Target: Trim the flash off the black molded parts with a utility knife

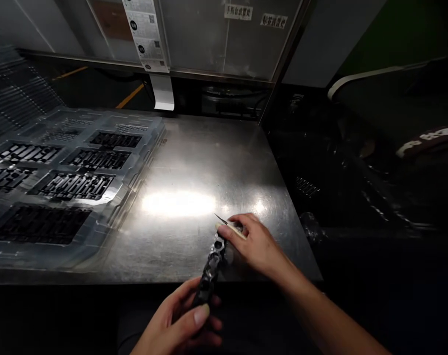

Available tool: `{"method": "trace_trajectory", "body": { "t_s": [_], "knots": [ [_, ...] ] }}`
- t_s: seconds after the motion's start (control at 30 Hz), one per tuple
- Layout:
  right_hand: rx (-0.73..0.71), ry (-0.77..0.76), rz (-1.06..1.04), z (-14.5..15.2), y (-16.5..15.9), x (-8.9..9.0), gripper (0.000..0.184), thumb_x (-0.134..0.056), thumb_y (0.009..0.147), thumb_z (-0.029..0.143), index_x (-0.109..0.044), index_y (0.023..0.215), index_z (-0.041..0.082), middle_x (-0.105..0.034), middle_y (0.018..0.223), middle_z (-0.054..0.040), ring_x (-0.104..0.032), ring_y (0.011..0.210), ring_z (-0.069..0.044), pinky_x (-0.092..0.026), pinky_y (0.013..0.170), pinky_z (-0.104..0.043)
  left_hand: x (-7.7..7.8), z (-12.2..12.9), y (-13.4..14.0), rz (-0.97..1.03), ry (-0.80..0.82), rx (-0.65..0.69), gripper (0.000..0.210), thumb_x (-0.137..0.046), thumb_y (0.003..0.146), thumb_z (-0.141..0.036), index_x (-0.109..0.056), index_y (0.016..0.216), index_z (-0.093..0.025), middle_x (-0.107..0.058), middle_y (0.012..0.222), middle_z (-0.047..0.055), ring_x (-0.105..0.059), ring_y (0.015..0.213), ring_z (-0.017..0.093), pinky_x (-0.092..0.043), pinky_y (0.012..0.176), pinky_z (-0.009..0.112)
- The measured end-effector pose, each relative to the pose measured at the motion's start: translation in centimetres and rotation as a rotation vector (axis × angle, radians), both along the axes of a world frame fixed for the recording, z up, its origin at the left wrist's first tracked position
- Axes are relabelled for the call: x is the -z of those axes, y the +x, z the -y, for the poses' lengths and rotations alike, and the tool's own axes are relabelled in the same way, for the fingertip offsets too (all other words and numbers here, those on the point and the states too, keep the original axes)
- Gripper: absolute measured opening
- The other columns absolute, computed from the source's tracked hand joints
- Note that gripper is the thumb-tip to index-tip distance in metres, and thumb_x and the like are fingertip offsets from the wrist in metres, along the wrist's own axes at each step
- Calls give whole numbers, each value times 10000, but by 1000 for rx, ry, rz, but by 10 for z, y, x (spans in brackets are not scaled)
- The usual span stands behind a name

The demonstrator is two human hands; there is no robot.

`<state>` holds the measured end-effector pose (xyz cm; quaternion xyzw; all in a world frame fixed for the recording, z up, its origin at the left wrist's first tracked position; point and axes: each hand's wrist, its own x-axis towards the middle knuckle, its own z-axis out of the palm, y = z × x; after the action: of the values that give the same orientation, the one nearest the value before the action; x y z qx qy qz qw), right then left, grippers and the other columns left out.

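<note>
In the head view, my left hand (187, 320) is closed around the near end of a long black part (212, 264) with a row of hexagon-like openings. The part is tilted, its far end pointing up and slightly right, above the table's front edge. My right hand (255, 241) pinches a slim tool with a pale handle (236, 230) and a thin dark pointed tip. That tip points up and left, just past the part's far end. The right thumb is close to that end; whether they touch I cannot tell.
A metal table (194, 162) lies under the hands, with glare on it. Clear plastic trays (135, 172) of black parts stand at left, near a ribbed stack (17, 84). A label strip (146, 34) hangs on the back panel. Dark plastic-wrapped items (312, 187) lie at right.
</note>
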<state>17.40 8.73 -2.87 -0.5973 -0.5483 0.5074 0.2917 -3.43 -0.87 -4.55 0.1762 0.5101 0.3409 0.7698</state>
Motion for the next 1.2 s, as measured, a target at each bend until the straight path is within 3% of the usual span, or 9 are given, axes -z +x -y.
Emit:
{"method": "trace_trajectory", "body": {
  "t_s": [0.07, 0.1, 0.2, 0.3, 0.47, 0.9, 1.2],
  "knots": [
    [19, 189, 173, 14, -6, -2, 346, -572, 1032, 522, -711, 913, 228, -657, 879, -26, -617, 844, -196, -439, 755, -313, -1, 1, 4, -120, -8, -81, 683, -879, 773, -414, -606, 1360, -198, -758, 1163, 137, -755, 886, 297, -646, 837, 486],
    [-51, 220, 199, 22, -7, -5, 350, -523, 1061, 508, -713, 936, 241, -677, 917, -28, -628, 855, -196, -442, 766, -319, -2, 1, 5, -161, -1, -106, 692, -870, 789, -401, -576, 1387, -215, -756, 1175, 127, -763, 896, 299, -644, 861, 489],
    [-346, 157, 209, 44, -5, -15, 367, -436, 1102, 475, -704, 965, 264, -700, 915, -11, -642, 804, -183, -441, 733, -321, -6, 2, 6, -117, 9, -155, 642, -868, 785, -398, -618, 1355, -240, -749, 1263, 116, -760, 1029, 339, -629, 918, 468],
    [-472, 121, 325, 55, 0, -19, 378, -407, 1107, 472, -706, 1003, 265, -711, 897, -23, -659, 810, -204, -435, 721, -336, -9, 2, 5, -66, -24, -193, 543, -885, 757, -400, -712, 1250, -253, -748, 1323, 99, -719, 1157, 366, -612, 949, 433],
    [-537, 162, 478, 59, 0, -17, 367, -376, 1107, 486, -693, 1187, 318, -720, 887, -21, -683, 788, -220, -419, 713, -353, -7, 1, 4, -71, -27, -164, 566, -870, 782, -411, -701, 1295, -242, -755, 1317, 101, -718, 1157, 353, -600, 969, 421],
    [-607, 248, 559, 57, 0, -19, 398, -359, 1114, 460, -692, 993, 281, -650, 760, -12, -611, 651, -178, -342, 618, -335, -6, 3, 4, -127, -37, -162, 576, -831, 832, -414, -655, 1353, -241, -716, 1394, 91, -667, 1266, 356, -565, 1037, 407],
    [-629, 327, 652, 61, 2, -21, 355, -385, 1111, 418, -708, 1064, 278, -649, 747, -15, -604, 611, -179, -291, 568, -346, -3, 4, 7, -179, 31, -151, 548, -874, 803, -384, -696, 1309, -271, -735, 1390, 63, -605, 1380, 298, -572, 1049, 291]
  ]
}}
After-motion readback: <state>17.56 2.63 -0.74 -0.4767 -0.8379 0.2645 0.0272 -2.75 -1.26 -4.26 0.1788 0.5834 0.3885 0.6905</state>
